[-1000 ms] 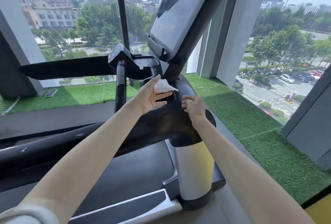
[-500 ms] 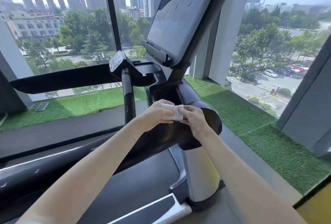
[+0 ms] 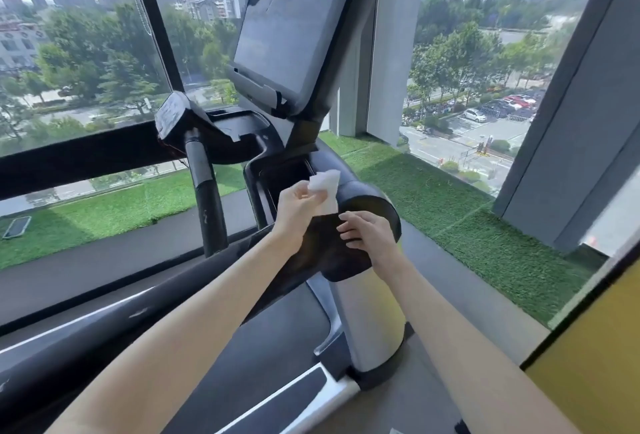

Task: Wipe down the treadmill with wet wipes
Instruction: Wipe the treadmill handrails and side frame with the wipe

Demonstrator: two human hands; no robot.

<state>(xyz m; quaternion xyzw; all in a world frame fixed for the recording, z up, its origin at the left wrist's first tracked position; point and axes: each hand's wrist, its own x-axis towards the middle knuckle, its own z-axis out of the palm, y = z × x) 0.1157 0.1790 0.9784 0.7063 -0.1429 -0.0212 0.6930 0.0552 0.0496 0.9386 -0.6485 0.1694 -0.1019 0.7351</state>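
Note:
A black treadmill (image 3: 367, 205) fills the middle, with a tilted dark screen (image 3: 291, 28) above and a silver upright post (image 3: 370, 315) below. My left hand (image 3: 298, 208) pinches a white wet wipe (image 3: 327, 187) and holds it up over the black console arm. My right hand (image 3: 367, 232) sits just below and to the right, fingers loosely bent, fingertips close to the wipe's lower edge on the black arm. Whether they touch the wipe is unclear.
A black handlebar post (image 3: 204, 198) rises to the left with a small control pad (image 3: 171, 114) on top. Green artificial turf (image 3: 450, 218) runs along the windows. A grey pillar (image 3: 568, 142) stands at right, a yellow surface (image 3: 595, 354) at lower right.
The wipe was held between both hands half a second ago. Now my left hand has lifted it higher, and my right hand has let go and dropped lower.

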